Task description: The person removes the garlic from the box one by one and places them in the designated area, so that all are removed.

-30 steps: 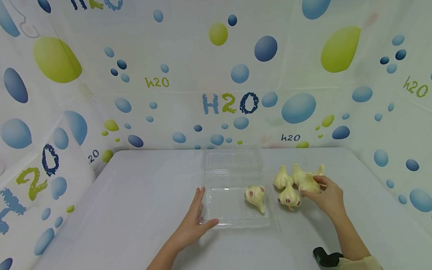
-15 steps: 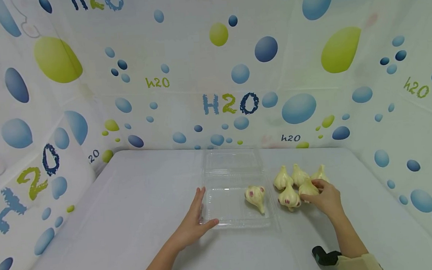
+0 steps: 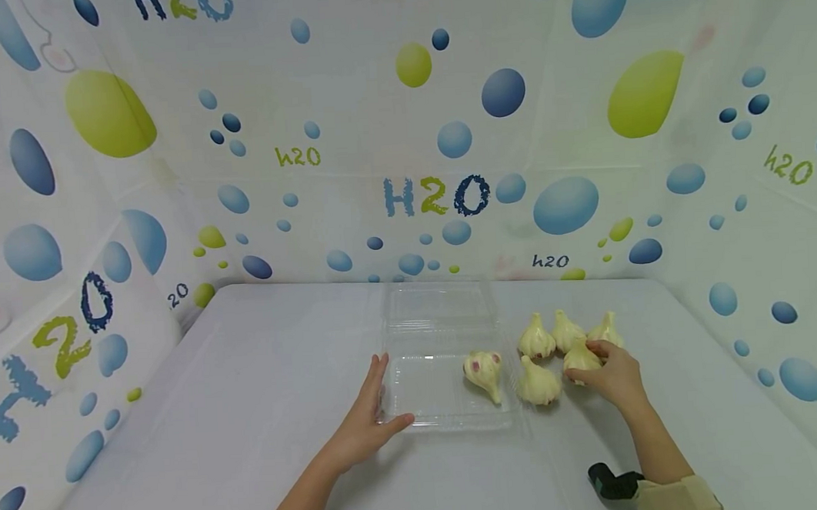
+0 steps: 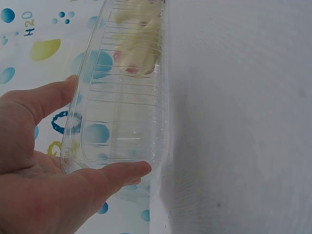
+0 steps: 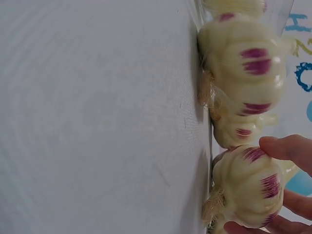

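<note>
In the head view a clear plastic clamshell box lies with its lid folded back. One garlic bulb with purple patches lies on its side at the box's right end. My left hand touches the box's near left corner, thumb along the front wall and fingers straight at the left side. My right hand holds another garlic bulb between thumb and fingers, right of the box. A loose garlic bulb sits between that hand and the box.
Behind the held bulb stand a garlic bulb, a second bulb and a third bulb, close together. A white cloth covers the table. A printed curtain encloses the back and sides.
The front loose bulb has rolled slightly left, its purple patches turned out of sight in the head view. My right hand has shifted slightly left and nearer with its bulb. My left hand stays put.
</note>
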Motion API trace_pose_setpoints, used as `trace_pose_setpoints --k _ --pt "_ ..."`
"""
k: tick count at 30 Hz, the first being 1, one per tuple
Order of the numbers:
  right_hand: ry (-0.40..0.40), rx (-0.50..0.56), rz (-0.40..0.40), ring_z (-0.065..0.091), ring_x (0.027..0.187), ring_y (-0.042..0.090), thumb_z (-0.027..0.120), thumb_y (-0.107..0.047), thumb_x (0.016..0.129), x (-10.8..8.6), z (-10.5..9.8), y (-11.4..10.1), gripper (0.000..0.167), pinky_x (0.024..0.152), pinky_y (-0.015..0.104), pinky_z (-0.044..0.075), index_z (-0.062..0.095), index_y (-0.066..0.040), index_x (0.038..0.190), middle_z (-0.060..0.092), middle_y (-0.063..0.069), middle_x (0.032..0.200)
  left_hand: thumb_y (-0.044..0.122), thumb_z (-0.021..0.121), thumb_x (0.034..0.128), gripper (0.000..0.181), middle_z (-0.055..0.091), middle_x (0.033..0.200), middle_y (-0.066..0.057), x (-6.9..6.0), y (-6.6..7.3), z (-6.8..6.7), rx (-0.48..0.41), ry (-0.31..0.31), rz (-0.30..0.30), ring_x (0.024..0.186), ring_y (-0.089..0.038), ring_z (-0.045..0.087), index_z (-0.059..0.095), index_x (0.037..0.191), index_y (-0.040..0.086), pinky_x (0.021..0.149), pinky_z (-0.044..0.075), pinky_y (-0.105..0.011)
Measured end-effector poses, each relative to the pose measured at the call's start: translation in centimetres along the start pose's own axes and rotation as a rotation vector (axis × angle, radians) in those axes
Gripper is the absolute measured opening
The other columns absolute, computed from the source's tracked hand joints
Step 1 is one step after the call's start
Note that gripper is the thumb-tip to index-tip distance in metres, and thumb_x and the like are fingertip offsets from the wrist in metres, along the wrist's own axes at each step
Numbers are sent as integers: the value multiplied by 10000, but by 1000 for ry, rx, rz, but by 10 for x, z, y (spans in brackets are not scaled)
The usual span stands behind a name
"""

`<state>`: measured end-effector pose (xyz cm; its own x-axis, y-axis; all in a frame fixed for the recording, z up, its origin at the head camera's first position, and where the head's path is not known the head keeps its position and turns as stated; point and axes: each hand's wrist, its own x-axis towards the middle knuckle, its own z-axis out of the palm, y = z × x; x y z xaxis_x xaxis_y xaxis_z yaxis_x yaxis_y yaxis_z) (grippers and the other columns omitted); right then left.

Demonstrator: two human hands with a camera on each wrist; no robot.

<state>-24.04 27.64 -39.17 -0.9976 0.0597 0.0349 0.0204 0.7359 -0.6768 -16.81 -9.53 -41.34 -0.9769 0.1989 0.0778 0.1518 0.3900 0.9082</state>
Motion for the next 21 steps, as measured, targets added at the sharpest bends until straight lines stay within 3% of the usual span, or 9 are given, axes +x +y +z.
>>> trace_pose_setpoints --k 21 --pt "14 -7 -10 458 1110 478 707 -279 792 -2 -2 -1 639 816 508 466 459 113 1232 470 323 1238 180 714 799 952 -77 1508 -189 -1 1 -1 0 -9 3 1337 -434 107 50 1478 110 998 248 -565"
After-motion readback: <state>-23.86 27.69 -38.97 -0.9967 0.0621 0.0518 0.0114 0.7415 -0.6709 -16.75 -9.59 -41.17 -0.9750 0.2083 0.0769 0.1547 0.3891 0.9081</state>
